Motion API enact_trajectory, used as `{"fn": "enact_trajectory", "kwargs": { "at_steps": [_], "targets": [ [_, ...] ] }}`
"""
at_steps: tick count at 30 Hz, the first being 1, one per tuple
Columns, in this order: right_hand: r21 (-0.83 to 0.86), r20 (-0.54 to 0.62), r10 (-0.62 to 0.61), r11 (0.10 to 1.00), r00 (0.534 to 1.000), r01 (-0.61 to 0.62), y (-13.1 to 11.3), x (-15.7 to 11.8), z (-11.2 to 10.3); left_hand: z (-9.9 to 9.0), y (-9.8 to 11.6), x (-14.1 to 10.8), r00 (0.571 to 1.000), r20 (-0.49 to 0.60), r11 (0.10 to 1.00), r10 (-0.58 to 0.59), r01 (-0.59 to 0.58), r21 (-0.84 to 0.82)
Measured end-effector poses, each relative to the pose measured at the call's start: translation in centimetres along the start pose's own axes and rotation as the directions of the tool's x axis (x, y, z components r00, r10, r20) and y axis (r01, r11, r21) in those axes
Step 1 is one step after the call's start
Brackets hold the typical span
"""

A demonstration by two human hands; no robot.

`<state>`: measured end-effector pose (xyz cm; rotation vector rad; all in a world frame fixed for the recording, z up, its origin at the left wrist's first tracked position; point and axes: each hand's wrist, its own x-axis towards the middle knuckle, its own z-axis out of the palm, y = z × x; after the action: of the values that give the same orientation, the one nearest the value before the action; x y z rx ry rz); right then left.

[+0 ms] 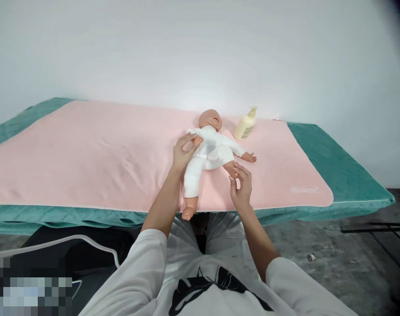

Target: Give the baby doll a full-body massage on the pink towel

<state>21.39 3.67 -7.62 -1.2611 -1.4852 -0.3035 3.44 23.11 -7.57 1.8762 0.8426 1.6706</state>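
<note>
A baby doll (195, 171) with a white cloth body lies on its back on a pink mat (88, 153), its head toward the wall. My left hand (183, 153) is closed on the doll's hand at the left, which is bent in over its belly. With thumb and fingers my right hand (242, 184) grips the doll's foot on the right side, and that leg is bent. The other leg lies straight, its foot at the near edge of the mat. The doll's other arm stretches out to the right, untouched.
A cream pump bottle (245, 126) stands on the mat right of the doll's head. Green padded bedding (338, 162) shows beneath the mat. A white wall (137, 52) rises behind. Below left are a black object (98, 250) and a pale tube (68, 238).
</note>
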Motion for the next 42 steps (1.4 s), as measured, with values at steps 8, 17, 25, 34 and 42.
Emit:
{"fn": "enact_trajectory", "kwargs": {
  "at_steps": [8, 17, 25, 34, 42],
  "targets": [
    [0.014, 0.020, 0.023, 1.000, 1.000, -0.024, 1.0, 3.2, 2.7, -0.4, -0.2, 0.2, 0.981, 0.172, 0.994, 0.094, -0.103, 0.040],
    [0.021, 0.045, 0.093, 0.995, 0.995, -0.094, 0.8, 4.3, 2.9, -0.4, -0.4, 0.4, 0.960, 0.252, 0.988, 0.121, -0.140, 0.058],
    [0.045, 0.028, 0.130, 0.990, 0.991, -0.131, 0.6, 3.4, 1.6, -0.5, -0.7, 0.3, 0.995, 0.075, 0.998, 0.068, -0.068, -0.003],
    [0.100, 0.008, 0.161, 0.982, 0.987, -0.161, -0.8, 0.2, -1.0, -1.8, -1.8, 1.1, 0.908, -0.249, 0.902, -0.338, 0.235, -0.363],
    [0.128, 0.054, 0.111, 0.985, 0.992, -0.117, -1.7, -3.1, -2.8, -3.4, -3.3, 1.2, 0.635, -0.389, 0.694, -0.667, 0.343, -0.633]
  ]
}}
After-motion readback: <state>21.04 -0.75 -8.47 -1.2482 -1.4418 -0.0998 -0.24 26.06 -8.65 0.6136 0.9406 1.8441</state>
